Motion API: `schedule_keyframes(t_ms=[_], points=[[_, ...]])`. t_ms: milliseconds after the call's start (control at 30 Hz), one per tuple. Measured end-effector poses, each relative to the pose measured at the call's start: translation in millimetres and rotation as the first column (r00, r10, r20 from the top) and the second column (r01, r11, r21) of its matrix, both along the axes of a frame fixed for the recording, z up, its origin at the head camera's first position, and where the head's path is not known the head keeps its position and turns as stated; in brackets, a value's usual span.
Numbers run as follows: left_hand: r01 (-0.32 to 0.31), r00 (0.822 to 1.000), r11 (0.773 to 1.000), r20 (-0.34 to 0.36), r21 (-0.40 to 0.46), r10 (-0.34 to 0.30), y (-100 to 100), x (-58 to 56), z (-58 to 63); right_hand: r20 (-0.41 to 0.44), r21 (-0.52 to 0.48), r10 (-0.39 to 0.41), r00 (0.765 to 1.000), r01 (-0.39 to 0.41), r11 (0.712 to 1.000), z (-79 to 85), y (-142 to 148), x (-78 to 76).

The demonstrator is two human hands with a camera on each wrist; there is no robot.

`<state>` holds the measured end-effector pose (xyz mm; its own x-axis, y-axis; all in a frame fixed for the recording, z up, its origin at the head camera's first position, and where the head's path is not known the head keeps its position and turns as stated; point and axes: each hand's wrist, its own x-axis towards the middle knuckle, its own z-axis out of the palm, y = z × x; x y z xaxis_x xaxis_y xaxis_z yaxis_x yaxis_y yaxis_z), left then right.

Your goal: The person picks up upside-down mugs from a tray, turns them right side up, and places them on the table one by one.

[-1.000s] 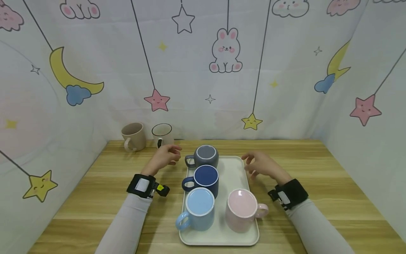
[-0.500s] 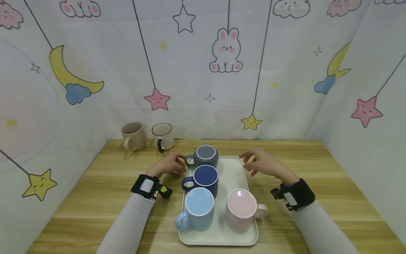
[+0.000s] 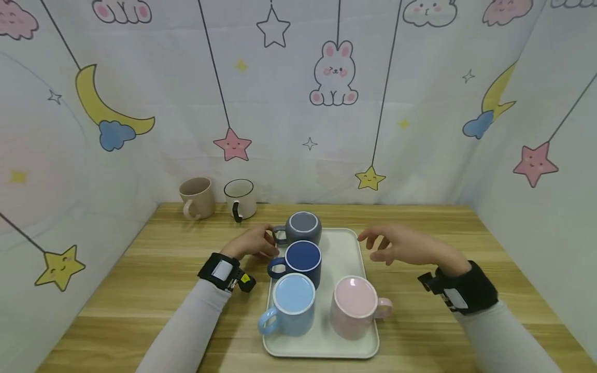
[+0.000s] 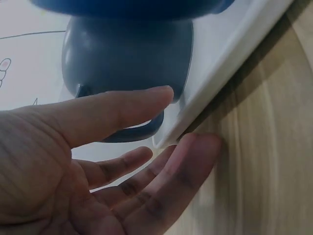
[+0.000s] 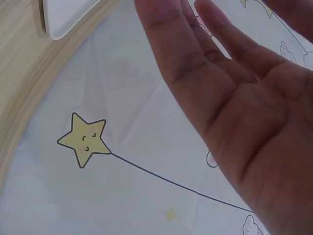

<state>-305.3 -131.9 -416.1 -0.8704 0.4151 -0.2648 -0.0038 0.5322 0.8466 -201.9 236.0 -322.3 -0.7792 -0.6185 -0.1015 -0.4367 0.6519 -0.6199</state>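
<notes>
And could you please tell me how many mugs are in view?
6: grey mug, navy mug and light blue mug down the left of the tray; pink mug at its near right; beige mug and white mug back left on the table.

And what a backdrop (image 3: 284, 98) we have here, pale and printed, wrapping the rear and both sides of a wood-grained table (image 3: 140, 264)! Centre stage, a winking rabbit (image 3: 335, 77) dangles on its line, a white star (image 3: 273, 27) up beside it. Lower down it's a pink star (image 3: 232, 144) to the left, a little yellow star (image 3: 370, 178) to the right, the latter turning up on its side in the right wrist view. Over on the left, a crescent moon (image 3: 109, 111) overlaps a blue cloud (image 3: 114, 135), and a white cloud (image 3: 429, 11) tops the upper right.
</notes>
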Motion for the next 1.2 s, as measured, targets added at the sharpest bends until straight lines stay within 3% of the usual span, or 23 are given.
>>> schedule_keyframes(t_ms=[200,400,567,700,1200], points=[[-0.009,1.0,1.0,0.008,0.025,0.009,3.4,1.1,-3.1,0.028,0.159,0.069,0.997,-0.073,0.985,5.1,-0.6,14.9],[-0.037,0.999,0.999,-0.025,0.028,0.037,5.7,-0.4,-10.3,0.167,0.261,0.026,0.986,-0.07,0.963,-0.4,-9.3,27.3],[-0.033,0.999,0.997,-0.022,0.068,0.034,3.1,-0.6,-15.1,0.116,0.317,0.043,0.992,-0.078,0.945,-8.7,-14.3,36.1],[-0.031,0.999,0.995,-0.01,0.091,0.032,0.7,-0.8,-17.6,0.086,0.306,0.089,0.992,-0.111,0.945,-16.3,-16.8,38.1],[-0.04,0.999,0.994,-0.012,0.106,0.042,0.4,-0.1,-18.6,0.04,0.2,0.13,0.991,-0.135,0.97,-27.3,-20.2,38.2]])
